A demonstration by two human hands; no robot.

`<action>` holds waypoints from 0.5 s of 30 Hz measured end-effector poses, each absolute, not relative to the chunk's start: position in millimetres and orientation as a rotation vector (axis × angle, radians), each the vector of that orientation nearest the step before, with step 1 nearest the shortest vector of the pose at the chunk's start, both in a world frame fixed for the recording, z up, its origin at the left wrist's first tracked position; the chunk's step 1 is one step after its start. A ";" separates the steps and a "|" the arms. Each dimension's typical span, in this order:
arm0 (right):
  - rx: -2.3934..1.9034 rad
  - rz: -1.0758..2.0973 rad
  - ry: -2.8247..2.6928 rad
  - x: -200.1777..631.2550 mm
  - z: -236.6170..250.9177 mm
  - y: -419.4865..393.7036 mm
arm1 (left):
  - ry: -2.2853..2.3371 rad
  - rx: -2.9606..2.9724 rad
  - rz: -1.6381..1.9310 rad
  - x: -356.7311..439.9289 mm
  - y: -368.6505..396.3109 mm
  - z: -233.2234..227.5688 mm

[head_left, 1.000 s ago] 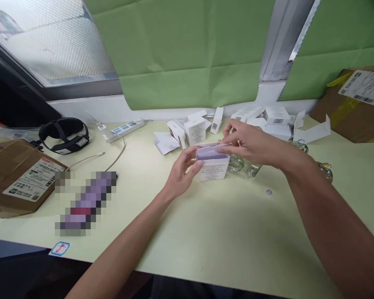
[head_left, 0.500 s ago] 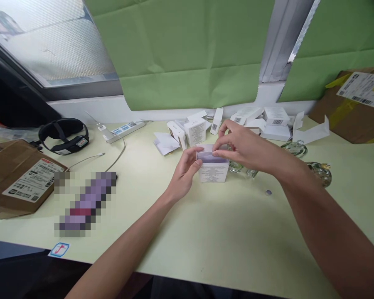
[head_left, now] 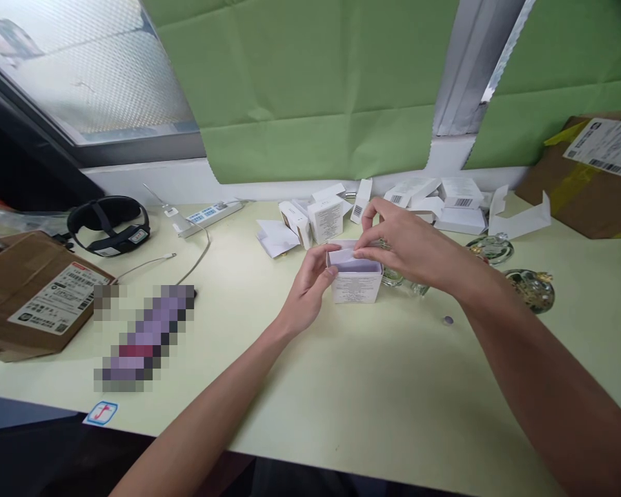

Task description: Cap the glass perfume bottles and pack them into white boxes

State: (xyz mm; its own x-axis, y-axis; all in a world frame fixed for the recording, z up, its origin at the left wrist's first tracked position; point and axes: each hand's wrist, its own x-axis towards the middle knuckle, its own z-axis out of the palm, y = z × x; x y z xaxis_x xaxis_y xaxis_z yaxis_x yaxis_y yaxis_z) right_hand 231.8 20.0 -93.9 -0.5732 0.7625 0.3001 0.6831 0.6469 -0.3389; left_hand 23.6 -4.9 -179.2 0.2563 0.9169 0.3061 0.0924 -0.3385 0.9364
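A small white printed carton [head_left: 357,288] stands upright on the table in front of me, its top open and its inside pale lilac. My left hand [head_left: 309,284] grips the carton's left side, thumb at the front rim and fingers behind. Over the opening, my right hand [head_left: 388,238] pinches the edge of a top flap between thumb and forefinger. Whatever lies deep in the carton cannot be seen. Partly behind the carton and my right forearm are clear glass pieces [head_left: 418,287]. A small purple disc [head_left: 448,320] rests on the table to the right.
White cartons [head_left: 327,219] and torn card [head_left: 278,238] lie along the back, with more boxes [head_left: 460,193] at right. Glass ornaments [head_left: 530,290] sit beyond my right forearm. At left are a cardboard box [head_left: 41,297], black headset [head_left: 110,226], power strip [head_left: 210,217] and blurred phone-like object [head_left: 148,338].
The view has shifted very slightly. Both hands keep their hold on the carton, and the pinched flap tips a little more over the opening.
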 end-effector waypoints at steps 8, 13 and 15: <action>-1.058 0.338 -2.412 222.4 -94.7 16.0 | 0.841 1.535 1.238 20.0 -3.2 -184.5; -1.055 0.362 -2.456 221.2 -96.5 13.1 | 0.824 1.510 1.210 22.2 -4.6 -188.2; -1.071 0.348 -2.498 219.5 -96.3 10.8 | 0.799 1.499 1.200 23.1 -5.5 -188.9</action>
State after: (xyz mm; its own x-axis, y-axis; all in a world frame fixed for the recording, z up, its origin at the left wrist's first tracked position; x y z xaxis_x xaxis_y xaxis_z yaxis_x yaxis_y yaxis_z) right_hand 219.5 10.8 -96.3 -0.6272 0.7338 0.2611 0.6344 0.6758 -0.3753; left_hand 23.1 -5.5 -188.9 0.2855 0.9157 0.2829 -0.0925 -0.2675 0.9591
